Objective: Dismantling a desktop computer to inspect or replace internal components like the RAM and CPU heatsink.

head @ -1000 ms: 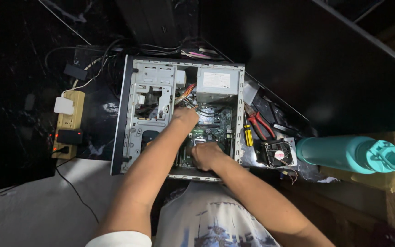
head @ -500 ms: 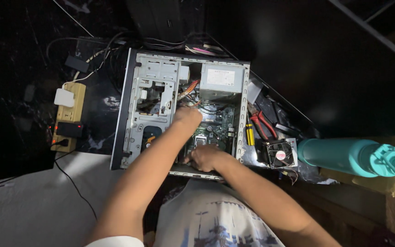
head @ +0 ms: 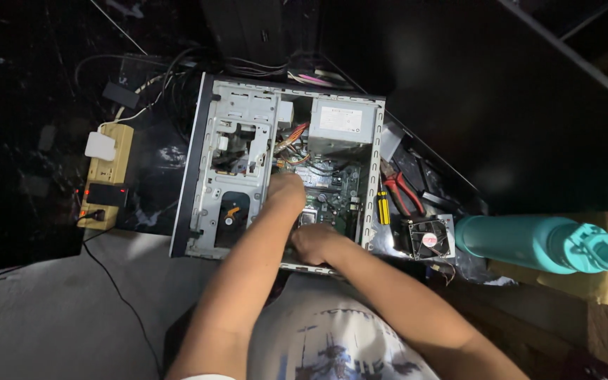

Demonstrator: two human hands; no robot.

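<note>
Deep inside an open computer case (head: 209,169) lying on its side on a dark bench (head: 515,119), a person works with both bare hands on the green circuit board (head: 336,193) at the case's right half. The left hand (head: 286,191) is curled with knuckles up over the board's middle; whether it grips anything cannot be told. The right hand (head: 312,243) is bunched near the case's lower edge, its fingers hidden, so its hold is also unclear. A slip could likely snag the loose orange and black wires (head: 293,141) just above the left hand, or scrape the board. The grey case stands open, its power supply box (head: 343,123) in the upper right corner. Right of the case lie red pliers (head: 402,193), a small fan (head: 427,238) and a teal bottle (head: 529,243); left of it sits a yellow power strip (head: 110,172).
</note>
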